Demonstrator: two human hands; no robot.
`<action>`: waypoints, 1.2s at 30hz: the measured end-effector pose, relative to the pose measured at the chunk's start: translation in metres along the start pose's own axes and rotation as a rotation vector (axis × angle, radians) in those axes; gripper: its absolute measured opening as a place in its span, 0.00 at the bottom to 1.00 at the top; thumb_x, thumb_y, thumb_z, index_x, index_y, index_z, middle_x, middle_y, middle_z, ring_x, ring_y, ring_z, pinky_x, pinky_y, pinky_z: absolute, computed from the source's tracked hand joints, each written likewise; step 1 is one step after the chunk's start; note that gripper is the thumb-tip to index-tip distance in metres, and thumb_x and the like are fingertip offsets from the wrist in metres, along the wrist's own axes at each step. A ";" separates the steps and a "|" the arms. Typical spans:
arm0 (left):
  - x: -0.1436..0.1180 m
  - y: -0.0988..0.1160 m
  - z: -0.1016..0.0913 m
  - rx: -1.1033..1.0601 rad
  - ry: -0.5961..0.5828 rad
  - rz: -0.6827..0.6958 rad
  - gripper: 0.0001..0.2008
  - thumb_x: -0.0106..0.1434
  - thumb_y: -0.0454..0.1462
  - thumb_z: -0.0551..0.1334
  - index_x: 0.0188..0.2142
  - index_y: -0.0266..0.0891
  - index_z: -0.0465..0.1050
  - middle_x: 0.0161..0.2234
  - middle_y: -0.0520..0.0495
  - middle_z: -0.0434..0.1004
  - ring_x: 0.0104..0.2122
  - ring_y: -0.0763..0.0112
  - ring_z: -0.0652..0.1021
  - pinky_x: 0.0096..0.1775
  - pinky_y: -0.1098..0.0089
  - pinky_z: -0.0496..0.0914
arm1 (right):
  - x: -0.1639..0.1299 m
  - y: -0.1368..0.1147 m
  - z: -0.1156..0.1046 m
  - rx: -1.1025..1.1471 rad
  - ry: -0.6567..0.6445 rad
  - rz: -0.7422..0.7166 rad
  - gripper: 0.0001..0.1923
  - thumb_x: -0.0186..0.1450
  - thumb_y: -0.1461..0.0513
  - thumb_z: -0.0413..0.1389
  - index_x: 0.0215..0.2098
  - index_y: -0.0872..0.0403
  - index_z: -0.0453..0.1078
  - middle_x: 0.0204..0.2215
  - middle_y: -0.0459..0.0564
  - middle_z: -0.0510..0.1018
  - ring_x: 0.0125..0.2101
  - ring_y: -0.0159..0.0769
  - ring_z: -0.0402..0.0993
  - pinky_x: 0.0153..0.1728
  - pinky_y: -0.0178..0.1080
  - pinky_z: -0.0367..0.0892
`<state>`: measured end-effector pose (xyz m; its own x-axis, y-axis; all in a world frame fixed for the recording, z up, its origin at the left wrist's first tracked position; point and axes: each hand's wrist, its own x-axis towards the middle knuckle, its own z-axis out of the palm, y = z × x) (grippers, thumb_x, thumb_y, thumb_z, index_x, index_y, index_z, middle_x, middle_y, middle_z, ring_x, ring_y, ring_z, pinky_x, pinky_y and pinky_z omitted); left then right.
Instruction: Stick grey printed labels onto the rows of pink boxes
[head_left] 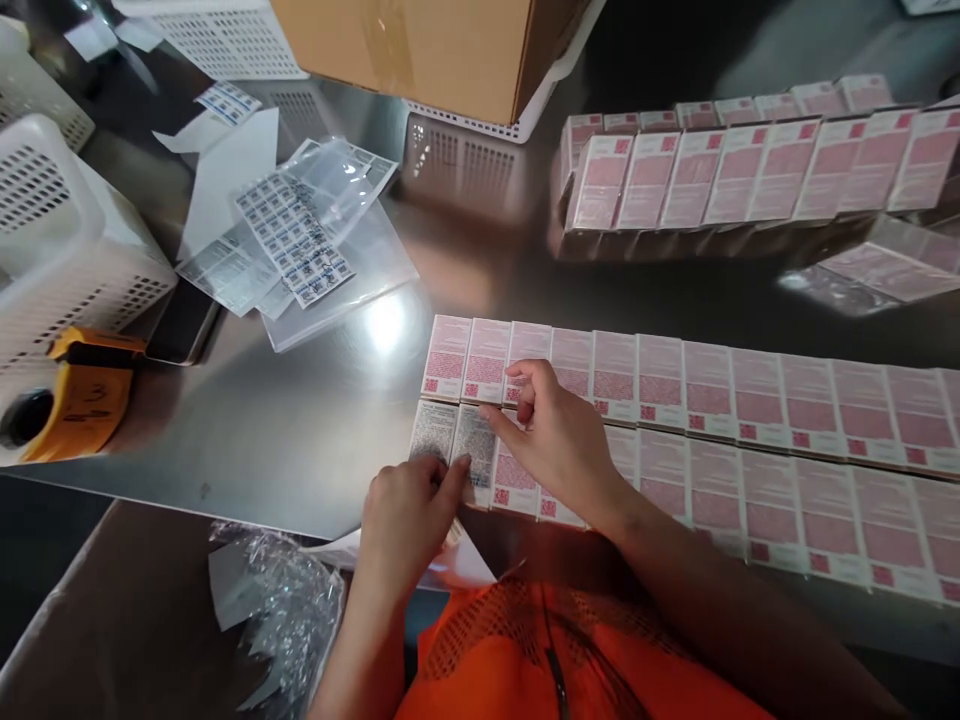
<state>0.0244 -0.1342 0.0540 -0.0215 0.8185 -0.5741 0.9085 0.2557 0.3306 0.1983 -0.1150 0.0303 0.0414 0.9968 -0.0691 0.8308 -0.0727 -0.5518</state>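
Note:
Two rows of small pink-and-white boxes lie side by side on the metal table. At the left end of the near row, two box faces carry dense grey print instead of pink. My left hand rests at these grey faces, its fingers curled and its thumb close to them; what they hold, if anything, is hidden. Over the rows reaches my right hand, thumb on the top of the second grey face, index finger bent and apart from the thumb. A white sheet sticks out below my left hand.
Printed sticker sheets and clear plastic lie at the left, near a white basket and a yellow tape dispenser. A cardboard box stands behind. More pink boxes stand back right. Crumpled plastic sits below the table edge.

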 end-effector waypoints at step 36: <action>-0.118 -0.031 -0.003 -1.184 0.219 0.284 0.05 0.59 0.37 0.68 0.32 0.40 0.73 0.27 0.50 0.78 0.25 0.74 0.76 0.29 0.76 0.70 | -0.103 -0.047 -0.024 0.673 0.189 -0.567 0.13 0.64 0.63 0.61 0.47 0.51 0.72 0.40 0.51 0.80 0.42 0.38 0.75 0.43 0.42 0.72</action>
<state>-0.0024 -0.2371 0.1133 -0.0581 0.9605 -0.2721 -0.0423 0.2700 0.9619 0.1688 -0.2134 0.0832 -0.1357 0.8740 0.4666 0.2561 0.4859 -0.8356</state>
